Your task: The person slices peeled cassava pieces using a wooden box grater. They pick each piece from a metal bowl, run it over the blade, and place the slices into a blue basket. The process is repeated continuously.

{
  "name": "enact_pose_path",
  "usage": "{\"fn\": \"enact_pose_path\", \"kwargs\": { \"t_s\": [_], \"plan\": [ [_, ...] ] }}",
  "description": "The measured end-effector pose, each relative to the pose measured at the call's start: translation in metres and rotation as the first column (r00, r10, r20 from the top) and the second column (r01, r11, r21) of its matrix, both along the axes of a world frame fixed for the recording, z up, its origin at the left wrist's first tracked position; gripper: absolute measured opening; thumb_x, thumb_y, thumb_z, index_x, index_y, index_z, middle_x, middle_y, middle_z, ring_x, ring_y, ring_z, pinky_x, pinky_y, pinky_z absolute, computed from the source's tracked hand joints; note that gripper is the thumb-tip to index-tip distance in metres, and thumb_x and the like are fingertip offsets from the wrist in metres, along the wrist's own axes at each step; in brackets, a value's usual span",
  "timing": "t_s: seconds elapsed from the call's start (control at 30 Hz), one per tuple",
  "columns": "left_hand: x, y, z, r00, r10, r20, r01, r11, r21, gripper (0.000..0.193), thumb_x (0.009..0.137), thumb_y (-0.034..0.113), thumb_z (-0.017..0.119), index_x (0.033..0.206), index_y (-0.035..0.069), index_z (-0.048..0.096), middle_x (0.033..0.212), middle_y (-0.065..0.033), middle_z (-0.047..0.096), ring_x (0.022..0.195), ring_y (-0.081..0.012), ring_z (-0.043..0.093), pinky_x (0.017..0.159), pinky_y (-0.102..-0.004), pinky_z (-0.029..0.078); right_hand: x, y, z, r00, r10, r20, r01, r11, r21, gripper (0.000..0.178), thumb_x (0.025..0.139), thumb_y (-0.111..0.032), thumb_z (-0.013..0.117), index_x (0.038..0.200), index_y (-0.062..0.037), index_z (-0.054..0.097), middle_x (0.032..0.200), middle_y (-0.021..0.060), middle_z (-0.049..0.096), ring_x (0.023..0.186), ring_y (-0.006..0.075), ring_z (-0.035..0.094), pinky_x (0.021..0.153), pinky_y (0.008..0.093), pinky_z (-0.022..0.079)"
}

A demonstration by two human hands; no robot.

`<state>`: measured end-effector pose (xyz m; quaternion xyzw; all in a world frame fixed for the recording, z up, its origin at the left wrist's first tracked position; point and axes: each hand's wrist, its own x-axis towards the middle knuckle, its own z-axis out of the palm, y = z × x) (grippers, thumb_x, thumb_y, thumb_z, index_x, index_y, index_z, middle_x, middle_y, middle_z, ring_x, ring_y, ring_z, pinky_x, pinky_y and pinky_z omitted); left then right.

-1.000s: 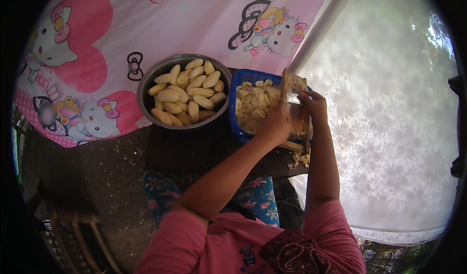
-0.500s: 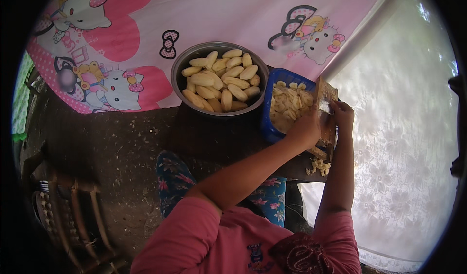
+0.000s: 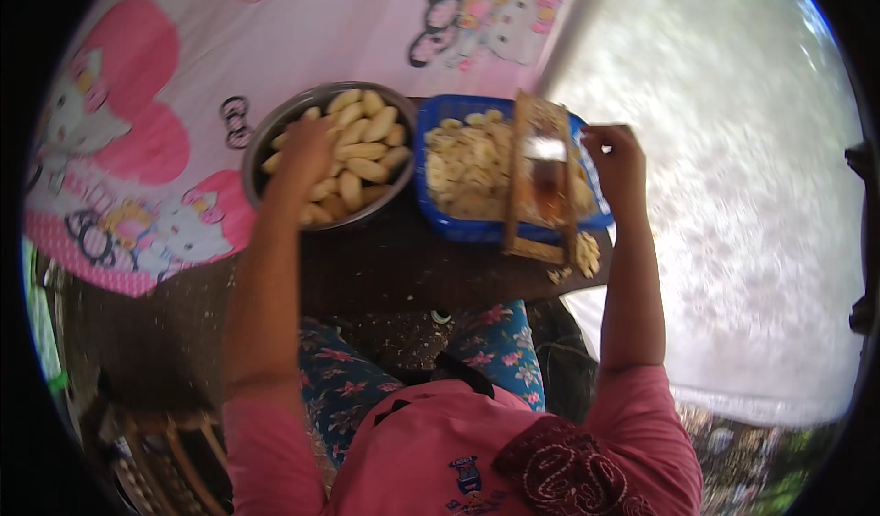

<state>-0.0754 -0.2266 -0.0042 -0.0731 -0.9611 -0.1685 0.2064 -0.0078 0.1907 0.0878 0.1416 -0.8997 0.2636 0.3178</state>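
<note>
My left hand (image 3: 309, 149) reaches down onto the peeled bananas (image 3: 365, 151) in a round metal bowl (image 3: 261, 117); its fingers are blurred and partly hidden. Across the right part of a blue plastic basin (image 3: 467, 227) rests a wooden slicer (image 3: 522, 131) with a shiny metal blade, and neither hand is on it. Thin banana slices (image 3: 463, 163) fill the basin under and beside the slicer. My right hand (image 3: 619, 159) hovers by the basin's right rim, fingers curled to the thumb; whatever small thing may be in them is too unclear to name.
Bowl and basin stand on a dark wooden table (image 3: 394, 273). Banana scraps (image 3: 587, 255) lie by the slicer's lower end. A pink printed cloth (image 3: 330, 30) hangs behind, a white lacy curtain (image 3: 724, 214) at the right. A wooden chair (image 3: 174, 452) stands lower left.
My left hand has left the slicer and moved left to the bowl. My right hand has come off the slicer to its right. The view has shifted, and the slicer now lies free across the basin.
</note>
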Motion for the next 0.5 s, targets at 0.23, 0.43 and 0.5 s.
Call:
{"fn": "enact_pose_path", "kwargs": {
  "t_s": [0.23,0.43,0.5],
  "plan": [
    [-0.01,-0.03,-0.03,0.939,-0.042,0.34,0.107,0.979,-0.175,0.047,0.077,-0.007,0.055,0.121,0.007,0.056,0.124,-0.0177,0.054,0.119,-0.0388,0.051,0.099,-0.0458,0.045,0.081,0.085,-0.048,0.885,-0.366,0.287,0.456,0.803,-0.384,0.017,0.083,-0.01,0.069,0.098,-0.002,0.073,0.087,0.0095,0.072,0.079,0.0162,0.068,0.074,0.0292,0.052],
    [-0.01,-0.041,-0.033,0.94,-0.052,0.337,0.091,0.991,-0.1,0.043,0.078,-0.001,0.059,0.12,0.008,0.056,0.122,-0.0164,0.054,0.111,-0.0377,0.057,0.095,-0.0446,0.048,0.076,0.102,-0.138,0.852,-0.255,0.456,0.429,0.841,-0.33,0.018,0.084,-0.007,0.064,0.099,-0.0019,0.073,0.088,0.0116,0.074,0.079,0.0172,0.069,0.074,0.0295,0.053],
    [-0.005,-0.049,-0.027,0.965,-0.053,0.258,0.068,0.996,-0.051,0.042,0.077,0.003,0.063,0.119,0.008,0.057,0.12,-0.0162,0.056,0.109,-0.0383,0.058,0.095,-0.0442,0.049,0.074,0.102,-0.132,0.831,-0.267,0.487,0.464,0.817,-0.344,0.019,0.084,-0.006,0.063,0.1,-0.0025,0.072,0.088,0.0116,0.074,0.08,0.0174,0.069,0.074,0.0299,0.053]
  ]
}}
